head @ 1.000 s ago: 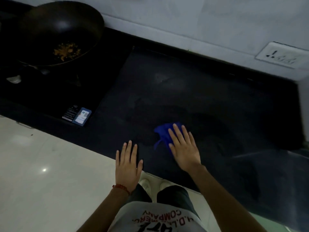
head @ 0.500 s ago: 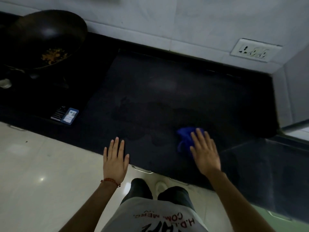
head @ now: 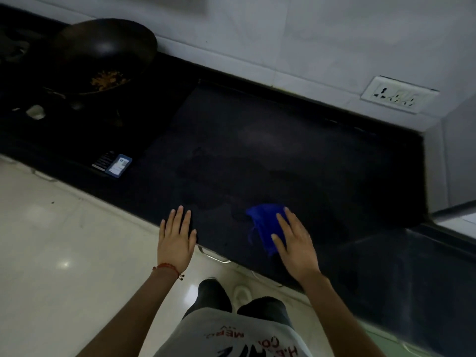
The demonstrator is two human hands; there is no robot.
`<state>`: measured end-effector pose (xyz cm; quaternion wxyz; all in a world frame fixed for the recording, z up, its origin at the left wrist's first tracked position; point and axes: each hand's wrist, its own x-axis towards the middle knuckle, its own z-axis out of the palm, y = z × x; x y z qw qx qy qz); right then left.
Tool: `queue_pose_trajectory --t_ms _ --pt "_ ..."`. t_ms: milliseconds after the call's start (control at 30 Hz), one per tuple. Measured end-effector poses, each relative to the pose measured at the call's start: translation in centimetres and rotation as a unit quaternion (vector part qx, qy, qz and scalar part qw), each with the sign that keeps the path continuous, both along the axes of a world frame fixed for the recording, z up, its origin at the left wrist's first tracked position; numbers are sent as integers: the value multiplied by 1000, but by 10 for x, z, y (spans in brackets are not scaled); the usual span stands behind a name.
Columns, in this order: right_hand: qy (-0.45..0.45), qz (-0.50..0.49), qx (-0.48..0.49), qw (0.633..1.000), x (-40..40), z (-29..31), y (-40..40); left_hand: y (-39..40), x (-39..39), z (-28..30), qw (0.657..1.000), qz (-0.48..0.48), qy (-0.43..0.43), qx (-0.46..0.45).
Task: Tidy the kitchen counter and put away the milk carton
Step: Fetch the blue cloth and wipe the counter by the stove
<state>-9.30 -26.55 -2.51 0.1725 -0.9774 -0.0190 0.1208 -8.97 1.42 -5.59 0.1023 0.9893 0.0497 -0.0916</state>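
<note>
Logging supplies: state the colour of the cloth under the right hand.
Bright blue cloth, head view.

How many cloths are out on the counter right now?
1. A blue cloth lies near the front edge of the dark counter, under the flat fingers of the right hand. The dark area around the wok could hide others.

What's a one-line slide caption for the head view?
Right hand presses blue cloth flat on dark counter; left hand rests at its edge.
</note>
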Motion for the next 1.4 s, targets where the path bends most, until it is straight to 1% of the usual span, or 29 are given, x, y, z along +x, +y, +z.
queue_pose_trajectory --t_ms 67,100,233,300,367,433,500,567,700,800,900,1067,1167,1300,1400 --pt "-38 -103 12 994 -5 3 -4 1 -3 1 1000 2 6 -3" --pt "-37 -139 10 990 -6 4 -3 1 -5 2 1000 6 7 -7" --pt "9 -176 37 984 6 4 7 4 -23 9 998 29 29 -45" --pt "36 -205 87 974 16 5 14 9 -36 10 997 38 34 -63" --pt "59 -220 154 961 23 9 24 17 -51 11 994 65 18 -91" --pt "80 -201 193 957 26 16 41 30 -68 10 988 109 25 -110" --pt "87 -178 227 954 26 22 66 49 -86 8 975 164 53 -139" --pt "90 -142 256 952 24 29 96 69 -105 3 950 234 67 -196" --pt "122 -57 298 945 13 34 170 120 -148 -6 870 389 71 -295" --pt "165 13 303 939 4 29 237 165 -191 -15 807 485 68 -329" --pt "192 73 285 936 -5 21 304 209 -236 -25 765 548 69 -332" --pt "203 121 216 947 -17 -2 406 278 -298 -39 703 618 61 -346" --pt "220 118 176 952 -16 -18 451 314 -318 -43 664 646 55 -373" --pt "211 110 117 964 -7 -33 497 368 -319 -50 627 656 58 -416" --pt "211 122 72 967 2 -38 538 418 -302 -47 603 662 30 -444"
